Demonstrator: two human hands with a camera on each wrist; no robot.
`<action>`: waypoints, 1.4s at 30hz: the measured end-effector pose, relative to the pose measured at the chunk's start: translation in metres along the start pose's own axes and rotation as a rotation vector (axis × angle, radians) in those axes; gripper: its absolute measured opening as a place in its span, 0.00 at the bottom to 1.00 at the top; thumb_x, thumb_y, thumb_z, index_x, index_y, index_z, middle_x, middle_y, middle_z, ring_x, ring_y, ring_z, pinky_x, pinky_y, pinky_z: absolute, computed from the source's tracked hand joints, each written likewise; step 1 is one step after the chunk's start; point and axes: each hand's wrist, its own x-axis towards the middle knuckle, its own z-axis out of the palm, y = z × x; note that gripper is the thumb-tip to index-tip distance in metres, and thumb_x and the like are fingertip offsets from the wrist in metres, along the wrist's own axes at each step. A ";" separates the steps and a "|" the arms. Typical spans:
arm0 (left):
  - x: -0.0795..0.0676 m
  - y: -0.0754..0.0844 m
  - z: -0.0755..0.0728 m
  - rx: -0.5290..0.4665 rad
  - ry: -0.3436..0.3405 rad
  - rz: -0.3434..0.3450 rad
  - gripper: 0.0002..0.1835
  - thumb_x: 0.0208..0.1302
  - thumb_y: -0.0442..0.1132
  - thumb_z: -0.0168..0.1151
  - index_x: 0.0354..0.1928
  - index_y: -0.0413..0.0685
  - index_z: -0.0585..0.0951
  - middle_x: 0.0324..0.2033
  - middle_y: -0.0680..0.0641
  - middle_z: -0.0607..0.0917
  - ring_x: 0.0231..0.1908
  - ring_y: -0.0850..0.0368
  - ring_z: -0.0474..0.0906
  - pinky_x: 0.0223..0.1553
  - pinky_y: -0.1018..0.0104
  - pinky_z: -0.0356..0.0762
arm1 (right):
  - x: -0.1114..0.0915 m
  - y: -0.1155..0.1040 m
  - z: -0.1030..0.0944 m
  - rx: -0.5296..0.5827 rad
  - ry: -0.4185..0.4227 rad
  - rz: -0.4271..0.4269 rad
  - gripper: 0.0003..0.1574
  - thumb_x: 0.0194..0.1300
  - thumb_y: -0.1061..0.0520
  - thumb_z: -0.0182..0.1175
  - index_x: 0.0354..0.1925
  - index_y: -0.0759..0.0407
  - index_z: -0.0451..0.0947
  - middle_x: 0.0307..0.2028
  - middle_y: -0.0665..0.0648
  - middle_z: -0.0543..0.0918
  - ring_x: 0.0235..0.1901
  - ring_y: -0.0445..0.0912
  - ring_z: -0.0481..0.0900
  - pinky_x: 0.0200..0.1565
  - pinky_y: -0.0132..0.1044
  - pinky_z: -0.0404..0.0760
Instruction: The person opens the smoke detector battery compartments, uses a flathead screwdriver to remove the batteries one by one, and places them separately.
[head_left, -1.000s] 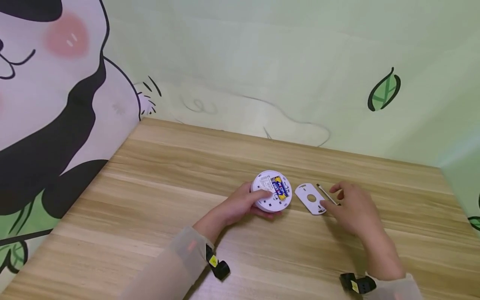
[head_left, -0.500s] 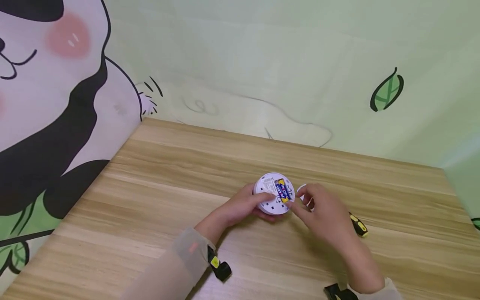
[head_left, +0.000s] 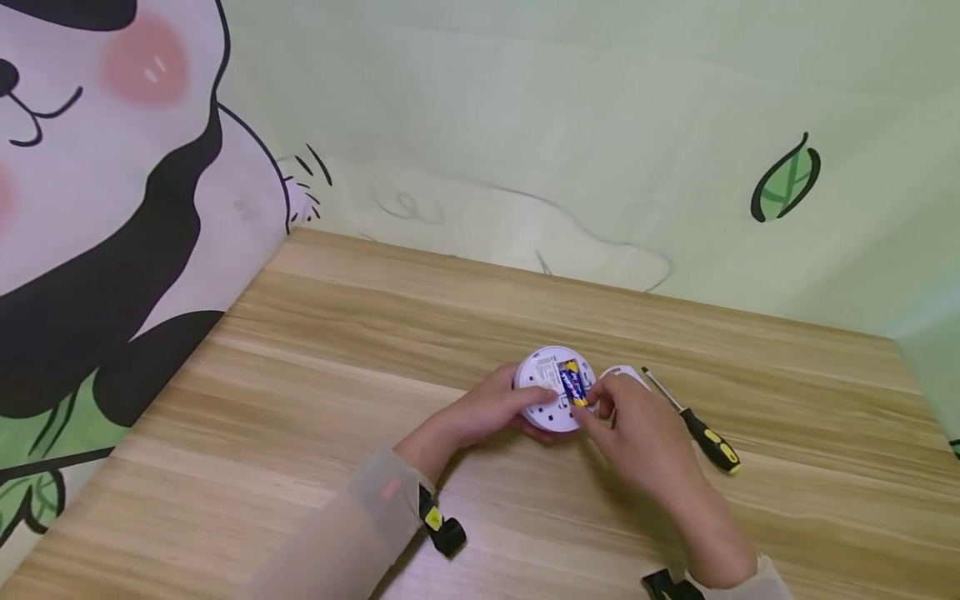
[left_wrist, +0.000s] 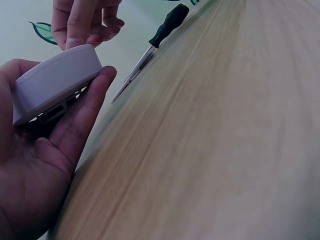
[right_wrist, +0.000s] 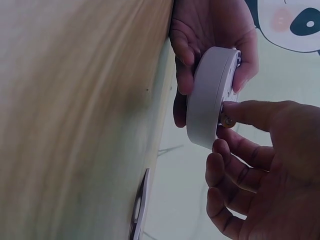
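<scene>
My left hand grips a round white smoke detector, thumb across its back face and fingers underneath. Blue-and-yellow batteries lie in the detector's open compartment, tilted toward the right hand. At their near end, my right hand pinches a battery with thumb and index finger. From the right wrist view, the end of one battery shows between thumb and finger, slightly raised from the detector's face. The left wrist view shows the detector's white side held above the table.
A white mounting plate lies behind the right hand, mostly hidden by it. To its right is a black-and-yellow screwdriver on the wooden table. A printed wall covering borders the table's far and left sides.
My right hand has moved left from beside the mounting plate and screwdriver to the batteries, and now pinches one. The left hand still holds the detector in nearly the same place.
</scene>
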 end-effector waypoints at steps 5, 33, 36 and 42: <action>0.001 -0.001 -0.001 -0.005 -0.005 0.002 0.26 0.74 0.38 0.57 0.70 0.36 0.70 0.53 0.29 0.85 0.40 0.50 0.90 0.47 0.52 0.93 | 0.000 -0.001 -0.001 -0.002 0.031 0.001 0.10 0.67 0.48 0.67 0.36 0.51 0.80 0.30 0.49 0.79 0.28 0.42 0.73 0.28 0.34 0.71; 0.003 -0.003 -0.001 -0.021 0.007 0.005 0.26 0.75 0.39 0.56 0.71 0.38 0.70 0.55 0.30 0.85 0.42 0.49 0.90 0.49 0.51 0.92 | 0.000 0.013 -0.024 0.055 0.060 -0.043 0.09 0.72 0.52 0.66 0.46 0.55 0.85 0.32 0.50 0.81 0.30 0.41 0.76 0.30 0.32 0.75; 0.004 -0.003 -0.001 -0.026 0.006 0.006 0.26 0.75 0.39 0.56 0.71 0.38 0.70 0.54 0.30 0.85 0.41 0.49 0.90 0.49 0.51 0.92 | 0.001 0.018 -0.027 0.055 0.071 -0.030 0.09 0.72 0.52 0.66 0.45 0.54 0.86 0.32 0.50 0.81 0.30 0.41 0.76 0.29 0.32 0.73; 0.003 -0.002 -0.001 -0.021 0.017 0.001 0.27 0.74 0.39 0.57 0.72 0.39 0.70 0.54 0.31 0.86 0.42 0.49 0.90 0.49 0.51 0.92 | 0.004 0.028 -0.030 0.045 0.070 0.005 0.08 0.71 0.55 0.66 0.45 0.56 0.85 0.32 0.52 0.81 0.30 0.44 0.76 0.29 0.33 0.72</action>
